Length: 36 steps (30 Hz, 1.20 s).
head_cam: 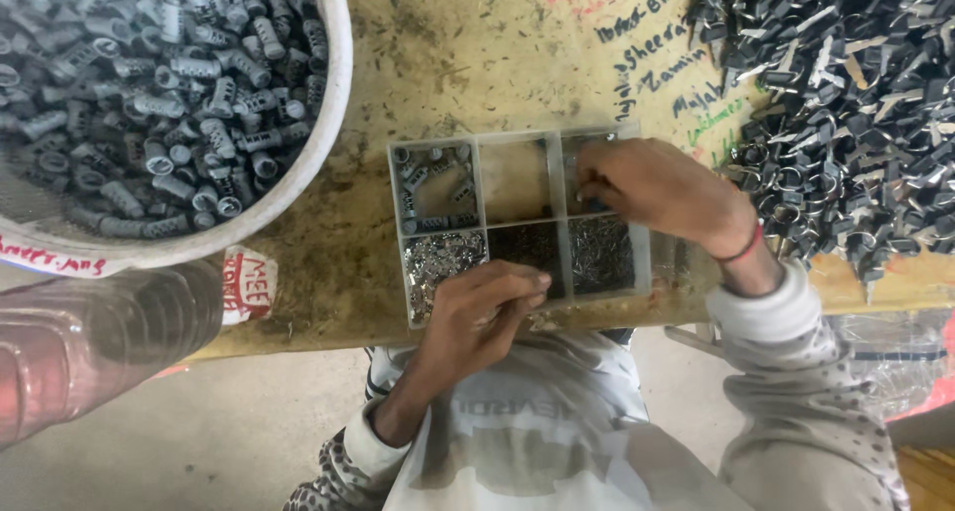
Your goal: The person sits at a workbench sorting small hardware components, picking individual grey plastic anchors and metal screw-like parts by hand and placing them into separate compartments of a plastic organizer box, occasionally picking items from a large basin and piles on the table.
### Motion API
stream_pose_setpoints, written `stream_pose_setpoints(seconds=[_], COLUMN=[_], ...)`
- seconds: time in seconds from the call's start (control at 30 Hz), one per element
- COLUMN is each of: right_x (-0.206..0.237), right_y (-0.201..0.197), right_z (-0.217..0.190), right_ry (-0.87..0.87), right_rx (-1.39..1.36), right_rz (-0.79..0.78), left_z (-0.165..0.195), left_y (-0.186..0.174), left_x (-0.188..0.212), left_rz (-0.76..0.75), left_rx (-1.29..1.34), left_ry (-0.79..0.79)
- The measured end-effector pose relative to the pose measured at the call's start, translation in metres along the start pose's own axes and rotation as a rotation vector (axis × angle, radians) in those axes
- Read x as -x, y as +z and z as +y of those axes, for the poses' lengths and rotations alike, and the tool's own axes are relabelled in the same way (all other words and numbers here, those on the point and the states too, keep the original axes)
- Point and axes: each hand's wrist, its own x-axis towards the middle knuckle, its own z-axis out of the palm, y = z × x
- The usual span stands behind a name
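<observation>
A clear plastic tray [478, 185] with several compartments lies on the workbench in front of me. My left hand [482, 312] rests at its near edge, fingers curled over the compartments of small shiny and dark metal bits; whether it grips anything is hidden. My right hand [657, 188] reaches into the far right compartment, fingertips pinched down among small parts. The far left compartment holds grey ribbed cylinders [430, 188]. The far middle compartment looks bare.
A large white tub [323, 123] full of grey ribbed cylinders stands at the left. A heap of dark metal clips [856, 103] covers the right of the worn wooden bench [477, 53]. A clear plastic bottle [90, 342] lies at the lower left.
</observation>
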Motion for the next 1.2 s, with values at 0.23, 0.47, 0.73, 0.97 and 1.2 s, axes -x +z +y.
stream_pose_setpoints(seconds=[0.23,0.47,0.73,0.97,1.2], right_x=[0.005,0.002,0.008,0.071,0.092], right_y=[0.009,0.002,0.017,0.042,0.073], right_z=[-0.006,-0.01,0.008,-0.026,-0.049], right_ry=[-0.082,-0.076,-0.058,0.173,0.08], right_rx=[0.199,0.089,-0.208,-1.17,-1.346], right_rz=[0.123,0.172,0.251,0.219,0.058], left_z=[0.004,-0.002,-0.008,0.006,0.016], left_y=[-0.006,-0.005,-0.005,0.003,-0.005], left_x=[-0.002,0.003,0.005,0.009,0.007], left_rz=[-0.073,-0.064,-0.083,-0.086,-0.133], left_rx=[0.028,0.05,0.016,-0.333,-0.456], left_ry=[0.018,0.029,0.054,0.243,0.336])
